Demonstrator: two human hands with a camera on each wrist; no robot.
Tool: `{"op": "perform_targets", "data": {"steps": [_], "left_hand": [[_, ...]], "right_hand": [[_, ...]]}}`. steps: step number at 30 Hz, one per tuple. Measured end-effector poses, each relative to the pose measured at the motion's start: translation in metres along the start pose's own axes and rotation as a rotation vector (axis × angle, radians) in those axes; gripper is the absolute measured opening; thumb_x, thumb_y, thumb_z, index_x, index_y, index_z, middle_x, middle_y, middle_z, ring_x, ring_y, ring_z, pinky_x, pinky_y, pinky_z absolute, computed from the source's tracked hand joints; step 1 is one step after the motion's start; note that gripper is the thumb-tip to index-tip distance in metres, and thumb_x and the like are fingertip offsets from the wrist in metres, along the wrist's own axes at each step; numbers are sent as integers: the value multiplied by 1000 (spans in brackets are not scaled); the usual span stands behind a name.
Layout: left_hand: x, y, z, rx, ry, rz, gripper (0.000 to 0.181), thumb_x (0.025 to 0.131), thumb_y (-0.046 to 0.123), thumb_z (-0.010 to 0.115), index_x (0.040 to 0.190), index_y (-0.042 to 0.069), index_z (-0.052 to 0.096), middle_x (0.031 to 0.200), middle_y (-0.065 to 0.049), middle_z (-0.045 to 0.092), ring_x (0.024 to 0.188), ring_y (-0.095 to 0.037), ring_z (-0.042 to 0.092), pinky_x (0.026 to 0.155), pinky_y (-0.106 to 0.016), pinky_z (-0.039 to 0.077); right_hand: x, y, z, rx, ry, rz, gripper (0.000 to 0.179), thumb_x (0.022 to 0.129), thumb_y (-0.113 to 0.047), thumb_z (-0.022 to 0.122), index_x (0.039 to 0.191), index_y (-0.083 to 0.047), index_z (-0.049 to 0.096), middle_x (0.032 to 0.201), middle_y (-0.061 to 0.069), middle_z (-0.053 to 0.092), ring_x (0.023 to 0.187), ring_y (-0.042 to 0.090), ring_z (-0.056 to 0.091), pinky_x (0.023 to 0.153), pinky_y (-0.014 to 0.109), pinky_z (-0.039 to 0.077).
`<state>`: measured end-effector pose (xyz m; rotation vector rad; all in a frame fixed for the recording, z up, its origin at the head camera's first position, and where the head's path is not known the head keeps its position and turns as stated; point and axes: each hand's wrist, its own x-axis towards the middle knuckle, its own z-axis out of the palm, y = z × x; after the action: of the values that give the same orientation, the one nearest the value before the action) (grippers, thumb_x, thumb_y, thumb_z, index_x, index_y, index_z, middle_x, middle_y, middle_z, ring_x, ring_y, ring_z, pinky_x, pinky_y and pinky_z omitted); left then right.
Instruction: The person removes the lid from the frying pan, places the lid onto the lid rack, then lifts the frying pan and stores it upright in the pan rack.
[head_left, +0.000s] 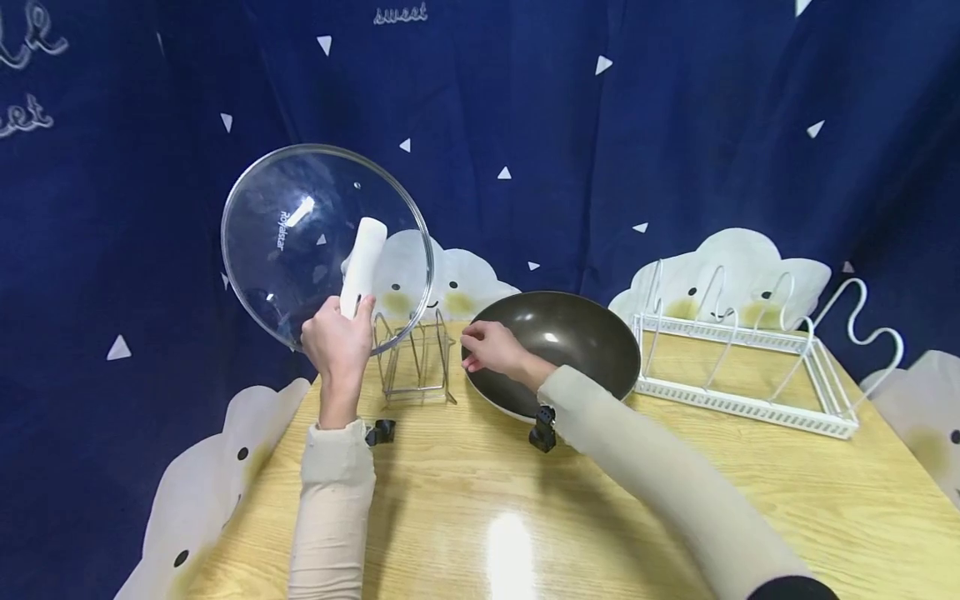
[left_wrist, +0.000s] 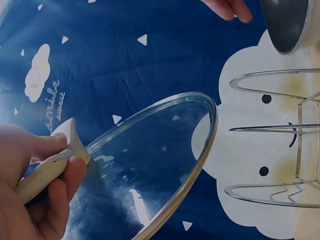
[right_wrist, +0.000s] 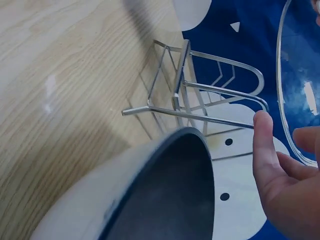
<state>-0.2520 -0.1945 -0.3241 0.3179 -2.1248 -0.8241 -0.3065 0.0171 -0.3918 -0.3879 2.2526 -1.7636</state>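
My left hand (head_left: 339,342) grips the white handle (head_left: 365,258) of a round glass lid (head_left: 300,242). The lid is raised and tilted, its clear face toward the curtain, above the small wire rack (head_left: 415,388). In the left wrist view, thumb and fingers wrap the handle (left_wrist: 47,172). My right hand (head_left: 495,346) hovers over the left side of a dark wok (head_left: 585,333), with loosely bent fingers and nothing in them. From the right wrist view, that hand (right_wrist: 290,180) lies between the wok's rim (right_wrist: 192,135) and the lid, a fingertip near the wire rack's end.
A white dish rack (head_left: 750,404) with upright loops stands right of the wok, on the light wooden table (head_left: 450,492). Behind hangs a dark blue curtain (head_left: 525,100) with white triangles and clouds. Black wrist mounts (head_left: 543,429) sit at both sleeves.
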Motion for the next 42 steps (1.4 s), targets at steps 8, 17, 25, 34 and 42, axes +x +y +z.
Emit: {"op": "perform_targets", "data": {"steps": [8, 17, 25, 34, 42], "left_hand": [[-4, 2, 1, 57, -34, -4, 41, 81, 38, 72, 83, -2, 65, 77, -23, 66, 73, -45, 62, 61, -54, 45], [-10, 8, 2, 149, -92, -10, 42, 83, 40, 69, 89, -1, 66, 80, -23, 67, 73, -44, 62, 60, -53, 46], [-14, 13, 11, 202, -140, 7, 42, 85, 42, 66, 89, 1, 65, 79, -22, 67, 71, -42, 63, 57, -52, 47], [-17, 8, 15, 250, -170, 7, 42, 86, 42, 66, 90, 1, 65, 80, -23, 66, 71, -44, 62, 57, -53, 47], [-19, 6, 19, 263, -185, 30, 40, 85, 42, 67, 88, 2, 65, 78, -23, 66, 69, -44, 62, 55, -51, 46]], "right_hand": [[16, 7, 14, -44, 9, 27, 43, 96, -11, 55, 132, 11, 44, 123, 25, 56, 73, 30, 68, 65, 31, 57], [31, 16, 25, 2, 24, 49, 48, 96, -11, 53, 136, 11, 38, 118, 19, 60, 68, 26, 69, 62, 29, 56], [37, 14, 35, -69, 58, 41, 37, 99, -10, 49, 132, 5, 49, 121, 21, 58, 73, 26, 69, 66, 29, 56], [44, 14, 46, -165, 84, 38, 33, 99, -11, 47, 129, 3, 54, 107, 23, 63, 81, 32, 69, 64, 27, 56], [46, 11, 44, -232, 129, 15, 24, 98, -10, 50, 111, 3, 65, 83, 16, 65, 75, 31, 69, 62, 27, 55]]}}
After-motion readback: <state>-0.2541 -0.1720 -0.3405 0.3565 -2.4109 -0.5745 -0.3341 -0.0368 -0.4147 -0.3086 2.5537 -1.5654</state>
